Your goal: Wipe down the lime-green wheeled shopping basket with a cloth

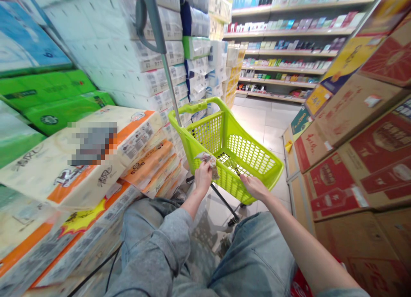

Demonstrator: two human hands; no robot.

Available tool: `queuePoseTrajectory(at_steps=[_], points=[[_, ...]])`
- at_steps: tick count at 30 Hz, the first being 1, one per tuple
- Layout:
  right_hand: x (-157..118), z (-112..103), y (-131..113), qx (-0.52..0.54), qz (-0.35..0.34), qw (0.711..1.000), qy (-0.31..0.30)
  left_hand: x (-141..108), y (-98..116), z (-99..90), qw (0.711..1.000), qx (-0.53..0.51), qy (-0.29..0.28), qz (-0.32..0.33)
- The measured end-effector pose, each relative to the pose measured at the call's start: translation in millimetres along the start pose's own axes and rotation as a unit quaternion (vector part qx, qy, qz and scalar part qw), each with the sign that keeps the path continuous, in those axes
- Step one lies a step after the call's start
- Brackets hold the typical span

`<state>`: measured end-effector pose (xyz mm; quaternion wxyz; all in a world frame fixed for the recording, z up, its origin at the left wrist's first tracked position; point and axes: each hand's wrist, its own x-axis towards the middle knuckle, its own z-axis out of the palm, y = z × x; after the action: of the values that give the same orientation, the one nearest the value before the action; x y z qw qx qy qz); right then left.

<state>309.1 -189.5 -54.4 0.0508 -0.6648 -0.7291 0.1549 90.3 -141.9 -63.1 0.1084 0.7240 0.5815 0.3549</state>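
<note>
A lime-green shopping cart (250,155) with a perforated basket stands in front of my knees. My left hand (203,177) is closed around a crumpled, pale cloth (207,158) with brownish patches, against the basket's near side. Farther right, my right hand (255,187) grips the near rim of the basket, its fingertips reaching inward. A small dark spot shows by those fingertips; I cannot make out what it is. From the cart's left end, a metal rod with a grey loop handle (160,44) rises at a tilt.
Tissue packs (105,155) are stacked close on my left, a blurred-out item on top. White paper bundles (112,44) rise behind them. Red and brown cartons (340,173) line the right side. Shelves of small boxes (289,29) stand across the tiled floor (253,117).
</note>
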Motion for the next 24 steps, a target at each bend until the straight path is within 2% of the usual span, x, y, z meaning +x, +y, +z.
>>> queuePoseTrajectory(at_steps=[6,13,15,20,24], points=[[0,-2,1,0.012,0.007,1.0,0.005,-7,9,3.5,1.0,-0.016,-0.023,-0.002],[-1,-5,-3,0.01,-0.021,1.0,-0.004,19,-5,-11.5,0.999,-0.023,0.01,-0.044],[-2,-6,-4,0.01,-0.015,1.0,-0.003,20,-5,-12.2,0.999,-0.018,0.001,-0.045],[-2,-7,-3,0.014,-0.019,1.0,-0.005,0,4,0.4,0.997,-0.031,-0.063,0.01],[-1,-6,-2,0.011,-0.026,1.0,-0.004,-4,4,7.9,0.993,-0.092,-0.067,0.027]])
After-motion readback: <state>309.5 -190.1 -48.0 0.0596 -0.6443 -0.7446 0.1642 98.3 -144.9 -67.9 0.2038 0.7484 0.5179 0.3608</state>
